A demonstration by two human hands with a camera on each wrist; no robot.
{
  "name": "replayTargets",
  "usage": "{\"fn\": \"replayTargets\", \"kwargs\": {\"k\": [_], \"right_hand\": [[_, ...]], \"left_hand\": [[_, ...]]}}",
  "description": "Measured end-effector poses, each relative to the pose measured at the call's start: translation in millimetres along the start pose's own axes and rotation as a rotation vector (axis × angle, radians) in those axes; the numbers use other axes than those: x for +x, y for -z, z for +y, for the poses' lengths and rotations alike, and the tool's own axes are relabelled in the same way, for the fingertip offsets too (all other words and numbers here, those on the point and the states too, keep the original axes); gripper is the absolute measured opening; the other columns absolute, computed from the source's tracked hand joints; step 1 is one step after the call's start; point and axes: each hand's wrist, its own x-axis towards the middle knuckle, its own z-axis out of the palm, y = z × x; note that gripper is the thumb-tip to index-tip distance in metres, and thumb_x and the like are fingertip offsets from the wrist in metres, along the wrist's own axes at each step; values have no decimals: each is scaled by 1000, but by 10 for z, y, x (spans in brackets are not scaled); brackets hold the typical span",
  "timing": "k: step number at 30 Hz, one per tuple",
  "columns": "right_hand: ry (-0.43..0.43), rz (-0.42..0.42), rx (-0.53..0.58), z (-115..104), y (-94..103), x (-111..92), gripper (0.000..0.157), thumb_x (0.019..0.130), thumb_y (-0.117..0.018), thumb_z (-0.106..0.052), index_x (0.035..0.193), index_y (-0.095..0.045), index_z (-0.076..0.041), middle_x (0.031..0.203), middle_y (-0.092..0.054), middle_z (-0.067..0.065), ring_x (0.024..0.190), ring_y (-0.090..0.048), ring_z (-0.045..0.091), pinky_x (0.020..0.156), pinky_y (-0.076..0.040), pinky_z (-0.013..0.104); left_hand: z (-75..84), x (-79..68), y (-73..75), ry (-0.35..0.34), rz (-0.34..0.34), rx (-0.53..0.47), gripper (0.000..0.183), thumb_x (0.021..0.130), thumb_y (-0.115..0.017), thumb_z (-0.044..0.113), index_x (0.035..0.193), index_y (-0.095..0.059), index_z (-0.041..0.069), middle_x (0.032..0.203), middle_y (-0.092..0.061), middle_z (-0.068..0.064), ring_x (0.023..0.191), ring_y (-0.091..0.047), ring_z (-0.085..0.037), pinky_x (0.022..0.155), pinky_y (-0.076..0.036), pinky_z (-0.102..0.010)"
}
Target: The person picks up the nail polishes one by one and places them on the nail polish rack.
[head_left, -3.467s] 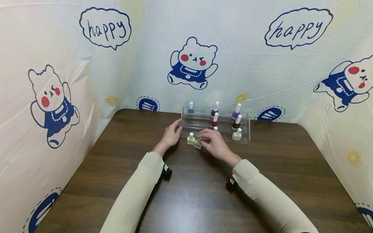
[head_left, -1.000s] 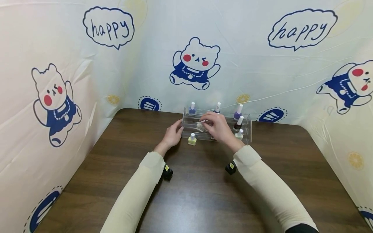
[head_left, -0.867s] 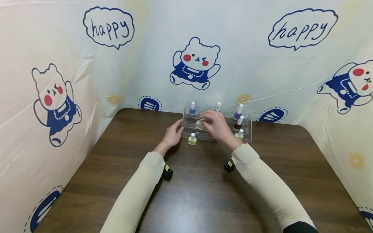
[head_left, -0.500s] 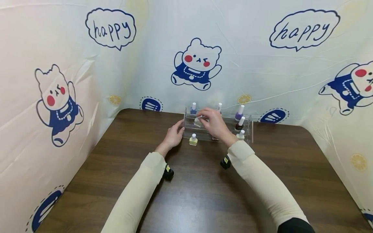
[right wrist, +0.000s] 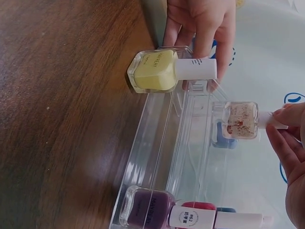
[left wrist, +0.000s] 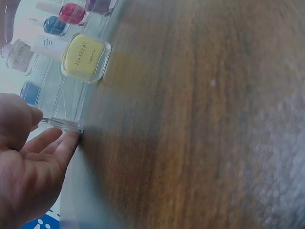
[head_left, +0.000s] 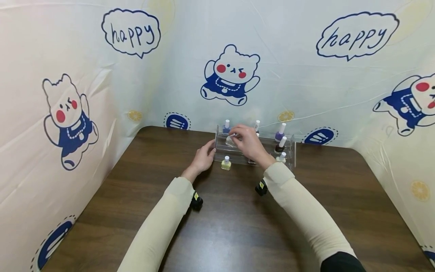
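My right hand (head_left: 249, 141) pinches the white cap of a clear nail polish bottle (right wrist: 240, 120) with reddish flecks. The bottle is over the left part of a stepped clear acrylic rack (head_left: 234, 158), around the middle tier; I cannot tell whether its base touches. My left hand (head_left: 202, 156) grips the rack's left end panel, thumb on one side and fingers on the other in the left wrist view. On the table just before the rack's left end stands a yellow nail polish bottle (left wrist: 86, 57), upright and untouched.
Behind the clear bottle, a blue bottle (right wrist: 224, 136) stands on the back tier. A purple bottle (right wrist: 150, 207) is on the front tier, with a red one (right wrist: 198, 206) behind. Dark (head_left: 280, 147), violet (head_left: 279, 134) and pale (head_left: 281, 158) bottles fill the right end. A printed curtain (head_left: 292, 83) hangs behind.
My right hand has lifted the clear bottle from beside the yellow one on the table and carried it back over the rack, lately slightly farther back and left. My left hand keeps its grip.
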Motion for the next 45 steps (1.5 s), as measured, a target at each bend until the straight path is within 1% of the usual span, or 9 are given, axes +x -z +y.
{"fn": "replayTargets", "kwargs": {"k": [3,11,18,27,34,40,45], "right_hand": [[-3,2,-10,16,-16,5,13,93,-71,2,105,-77,-1,112,-73,11,101,-70,24,89,-59,34],[4,-1,10,46,-60,46,12,93,-70,5,104,-76,4,110,-73,13,98,-71,25,86,-60,32],[10,-5,-7,64,-91,92,13,92,-71,5,103,-76,1,108,-73,12,98,-70,26,88,-59,35],[10,-38,-50,85,-125,167,14,93,-70,3,106,-76,3,111,-73,13,98,-71,26,84,-60,33],[11,-52,-77,122,-165,181,15,92,-71,4,105,-77,2,111,-74,12,99,-70,27,87,-59,37],[8,-88,-76,167,-233,195,16,93,-70,5,106,-76,2,110,-73,13,97,-71,26,84,-60,33],[-14,-114,-77,159,-264,198,16,92,-70,4,107,-77,1,110,-73,12,97,-71,25,85,-60,32]], "left_hand": [[-4,-5,-8,-9,2,8,49,109,-47,13,158,-40,14,149,-55,-14,141,-48,-31,119,-36,-46],[-22,-4,-18,-7,2,1,49,109,-47,12,158,-39,13,148,-55,-15,140,-48,-32,118,-36,-48],[-16,-4,-9,-6,2,-1,49,110,-46,14,158,-39,14,148,-56,-14,140,-49,-31,118,-36,-47],[-13,12,-3,-13,4,3,49,110,-46,14,158,-39,14,149,-55,-14,140,-48,-31,118,-36,-46],[-3,15,2,-15,9,9,49,109,-47,14,157,-40,14,148,-56,-14,140,-49,-31,118,-36,-47],[-2,5,2,-22,14,14,49,109,-47,14,157,-41,14,147,-57,-14,139,-50,-32,118,-37,-46],[-7,-8,8,-23,13,17,49,109,-48,13,158,-40,14,148,-57,-14,138,-50,-32,118,-37,-45]]}}
